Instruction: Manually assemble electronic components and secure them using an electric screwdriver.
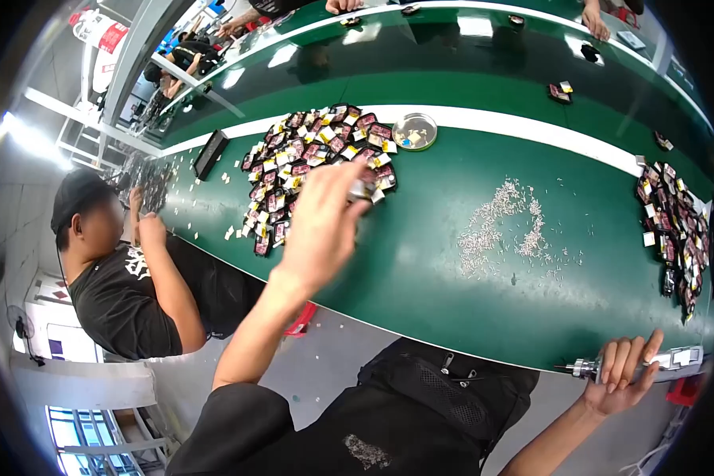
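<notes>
My left hand [319, 230] reaches over the right side of a heap of small black units [282, 170] with reddish faces and white-and-yellow tabs. Its thumb and fingers are closed round a small dark unit with a silvery part [362, 189], blurred by motion. At the lower right, my right hand [623, 366] wraps round a silver-grey electric screwdriver [678, 359], its thin bit pointing left at the table's near edge. Between the hands lie many loose tiny screws [492, 230], scattered on the green table [404, 270].
A round shallow dish [415, 131] with small pieces stands beside the heap. Another heap of units [673, 230] lies at the right. A black tray [210, 155] is at the far left. A co-worker [127, 278] sits left; other people's hands show beyond the white divider [484, 119].
</notes>
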Tool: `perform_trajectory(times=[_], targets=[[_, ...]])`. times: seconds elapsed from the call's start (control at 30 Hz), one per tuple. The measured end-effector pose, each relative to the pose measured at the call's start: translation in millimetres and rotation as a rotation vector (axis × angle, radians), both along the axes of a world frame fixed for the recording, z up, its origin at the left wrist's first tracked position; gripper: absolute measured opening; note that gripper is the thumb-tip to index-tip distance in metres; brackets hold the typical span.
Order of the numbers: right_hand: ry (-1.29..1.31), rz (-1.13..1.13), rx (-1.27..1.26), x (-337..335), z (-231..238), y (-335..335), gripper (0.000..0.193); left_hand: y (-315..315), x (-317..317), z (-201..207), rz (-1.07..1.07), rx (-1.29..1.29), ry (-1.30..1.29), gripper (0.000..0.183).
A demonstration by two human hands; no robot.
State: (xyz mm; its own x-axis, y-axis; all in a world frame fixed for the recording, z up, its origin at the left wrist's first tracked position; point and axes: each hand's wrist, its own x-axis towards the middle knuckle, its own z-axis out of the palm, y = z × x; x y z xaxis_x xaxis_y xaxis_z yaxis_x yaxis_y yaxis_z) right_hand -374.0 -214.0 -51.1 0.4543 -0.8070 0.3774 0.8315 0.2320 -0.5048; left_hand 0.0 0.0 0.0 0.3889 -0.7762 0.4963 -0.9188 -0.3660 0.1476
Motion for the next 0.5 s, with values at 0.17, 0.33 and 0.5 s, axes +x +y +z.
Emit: perform_trajectory(times=[0.17,0.33,0.5], targets=[[0.057,-0.013,0.122,10.1,-5.9,13.2,0.020,14.4,55.8,-8.3,0.205,0.118,-0.224,0.035],[0.050,0.022,0.213,13.4,-11.0,18.6,0.017,-31.3,3.3,1.0,-0.008,0.045,-0.098,0.029],[0.038,0.012,0.301,15.2,-13.0,19.8,0.017,-96.0,-43.4,-16.3,-0.342,0.048,0.118,0.028]])
